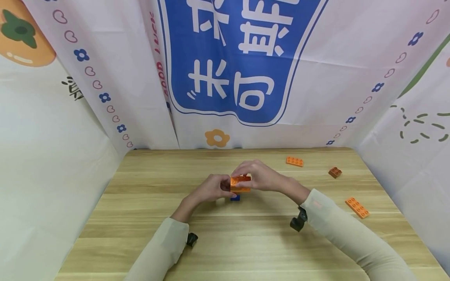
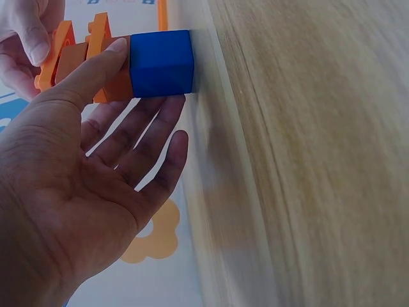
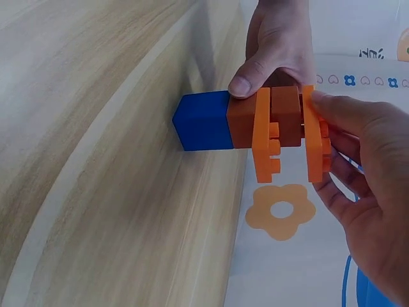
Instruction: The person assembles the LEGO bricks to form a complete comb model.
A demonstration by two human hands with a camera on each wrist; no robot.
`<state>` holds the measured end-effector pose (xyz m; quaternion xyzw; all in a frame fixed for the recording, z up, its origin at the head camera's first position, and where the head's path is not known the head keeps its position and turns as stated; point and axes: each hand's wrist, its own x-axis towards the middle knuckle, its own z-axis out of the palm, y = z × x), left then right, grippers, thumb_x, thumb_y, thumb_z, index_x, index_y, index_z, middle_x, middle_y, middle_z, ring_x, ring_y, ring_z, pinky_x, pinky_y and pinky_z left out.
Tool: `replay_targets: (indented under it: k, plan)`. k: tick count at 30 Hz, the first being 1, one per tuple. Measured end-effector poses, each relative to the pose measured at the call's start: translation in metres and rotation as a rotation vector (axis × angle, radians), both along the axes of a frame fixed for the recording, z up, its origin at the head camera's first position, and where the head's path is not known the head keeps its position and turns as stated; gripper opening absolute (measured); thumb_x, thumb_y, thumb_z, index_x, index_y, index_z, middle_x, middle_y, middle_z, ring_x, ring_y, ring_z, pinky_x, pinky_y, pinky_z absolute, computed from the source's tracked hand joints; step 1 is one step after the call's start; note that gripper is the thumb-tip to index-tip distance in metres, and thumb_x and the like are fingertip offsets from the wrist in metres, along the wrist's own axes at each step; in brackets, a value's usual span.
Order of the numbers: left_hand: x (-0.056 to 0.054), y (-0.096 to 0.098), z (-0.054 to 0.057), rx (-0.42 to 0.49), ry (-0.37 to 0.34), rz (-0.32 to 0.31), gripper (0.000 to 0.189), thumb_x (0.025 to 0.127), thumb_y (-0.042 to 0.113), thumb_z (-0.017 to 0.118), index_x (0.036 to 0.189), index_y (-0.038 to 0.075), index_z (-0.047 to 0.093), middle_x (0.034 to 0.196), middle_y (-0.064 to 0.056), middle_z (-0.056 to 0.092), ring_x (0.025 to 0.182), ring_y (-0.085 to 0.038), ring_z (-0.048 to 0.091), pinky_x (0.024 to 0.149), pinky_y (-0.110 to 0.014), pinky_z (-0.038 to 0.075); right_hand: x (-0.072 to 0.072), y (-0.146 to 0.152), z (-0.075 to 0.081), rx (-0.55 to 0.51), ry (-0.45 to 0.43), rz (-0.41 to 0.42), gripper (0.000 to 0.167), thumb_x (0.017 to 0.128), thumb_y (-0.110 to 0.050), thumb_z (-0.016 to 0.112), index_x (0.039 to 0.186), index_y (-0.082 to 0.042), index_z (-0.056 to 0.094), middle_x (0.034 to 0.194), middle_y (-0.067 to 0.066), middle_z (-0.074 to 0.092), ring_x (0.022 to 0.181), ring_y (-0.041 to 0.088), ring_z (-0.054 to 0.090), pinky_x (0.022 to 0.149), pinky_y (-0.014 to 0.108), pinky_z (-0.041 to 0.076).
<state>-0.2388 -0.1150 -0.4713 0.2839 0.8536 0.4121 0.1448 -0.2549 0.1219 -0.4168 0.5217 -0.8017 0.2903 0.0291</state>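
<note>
A small tower of toy building bricks stands on the table, with a blue brick at its base. Above the blue come a brown brick, an orange plate brick and a second brown brick. My left hand grips the tower low down, its thumb against the lower brown brick. At the top, my right hand pinches another orange plate brick. That plate sits slightly tilted over the upper brown brick, whose studs show in a narrow gap. Both plates overhang the tower on one side.
On the wooden table, two loose orange plate bricks lie to the right, one far back and one nearer. A loose brown brick lies between them. Printed cloth hangs behind the table and at both sides.
</note>
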Motion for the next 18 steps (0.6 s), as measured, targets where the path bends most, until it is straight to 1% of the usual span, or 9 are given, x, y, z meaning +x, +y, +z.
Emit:
replay_targets:
  k: [10,18]
  plan:
    - [0.0015,0.0000,0.0009,0.003,0.001,0.004,0.025,0.091,0.015,0.086,0.112,0.009,0.072,0.107,-0.002,0.078,0.092,-0.010,0.073,0.082,-0.026,0.062,0.0009,-0.0007,0.0014,0.017,-0.091,-0.043,0.025,0.092,-0.012,0.085,0.116,-0.004,0.081,0.113,0.005,0.080,0.103,0.017,0.074,0.085,0.024,0.061]
    - [0.0016,0.0011,0.0019,0.015,-0.010,0.013,0.024,0.091,0.013,0.086,0.111,0.007,0.073,0.106,-0.003,0.079,0.094,-0.012,0.075,0.082,-0.025,0.062,0.0004,-0.0010,-0.0006,0.018,-0.134,-0.061,0.026,0.092,-0.012,0.084,0.117,-0.003,0.081,0.113,0.005,0.080,0.101,0.015,0.075,0.084,0.023,0.061]
